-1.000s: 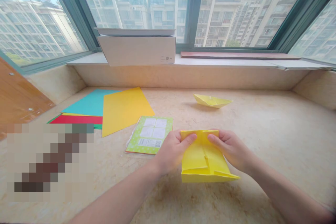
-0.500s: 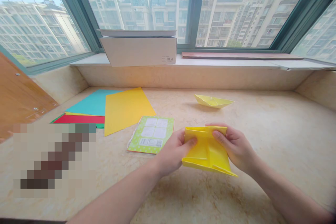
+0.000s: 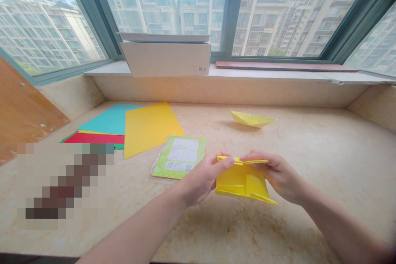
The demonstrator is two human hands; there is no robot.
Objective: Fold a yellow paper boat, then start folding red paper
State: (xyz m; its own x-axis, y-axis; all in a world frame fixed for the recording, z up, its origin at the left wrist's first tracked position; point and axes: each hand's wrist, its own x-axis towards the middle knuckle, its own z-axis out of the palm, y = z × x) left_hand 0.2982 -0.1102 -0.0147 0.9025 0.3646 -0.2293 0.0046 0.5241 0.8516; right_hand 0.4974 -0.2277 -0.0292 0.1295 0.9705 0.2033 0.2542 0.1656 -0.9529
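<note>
A folded yellow paper [image 3: 241, 181] is held up over the stone surface between both hands, its near edge lower and creased into flaps. My left hand [image 3: 210, 175] grips its left side, thumb lying along the far edge. My right hand [image 3: 274, 169] is closed on the far right corner, with some fingers hidden behind the paper. Beyond the hands lies a pale yellow paper boat [image 3: 253, 119]. Left of my left hand sits a green dotted paper packet [image 3: 178, 156] in clear wrap, partly covered by that hand.
An orange-yellow sheet [image 3: 151, 128] overlaps a blue sheet [image 3: 108, 119] and a red sheet [image 3: 99, 137] on the left. A blurred-out patch [image 3: 64, 185] covers the near left. A white box [image 3: 167, 58] stands on the window ledge [image 3: 266, 74].
The far edge of the yellow paper has tilted and folded down toward me. My left thumb has moved up to that edge, and my right thumb has shifted off the paper's front.
</note>
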